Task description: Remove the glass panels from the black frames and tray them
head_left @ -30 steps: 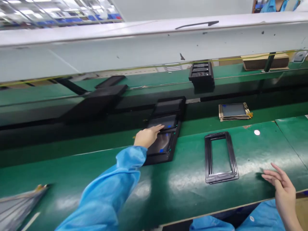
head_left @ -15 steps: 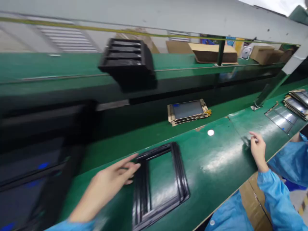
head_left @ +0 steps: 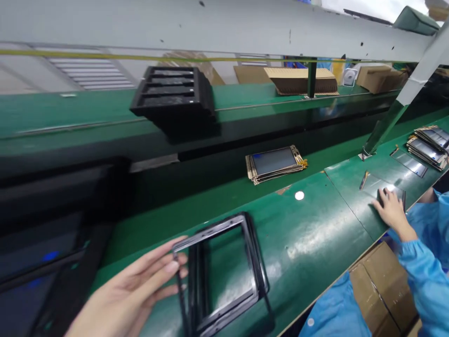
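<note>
My left hand (head_left: 140, 285) has its thumb and fingers pinched on the top left corner of a thin black rectangular frame (head_left: 210, 232). The frame's left side is raised and tilted over a stack of similar black frames (head_left: 261, 274) on the green bench. Over to the right, my right hand (head_left: 392, 211) lies with fingers spread on a thin clear glass panel (head_left: 374, 185), holding nothing that I can see. The panel has a dark and gold strip at its left end. The hand covers part of it.
A stack of screen panels (head_left: 275, 163) stands behind the bench edge. Black trays are stacked on the shelf (head_left: 171, 91), and larger dark trays (head_left: 52, 238) are at left. A green post (head_left: 382, 126) rises at right, near a co-worker's blue sleeve (head_left: 430, 220).
My left hand has taken hold of the top frame and lifted its left side. My right hand has moved right and down onto a glass panel, which now lies nearer on the bench.
</note>
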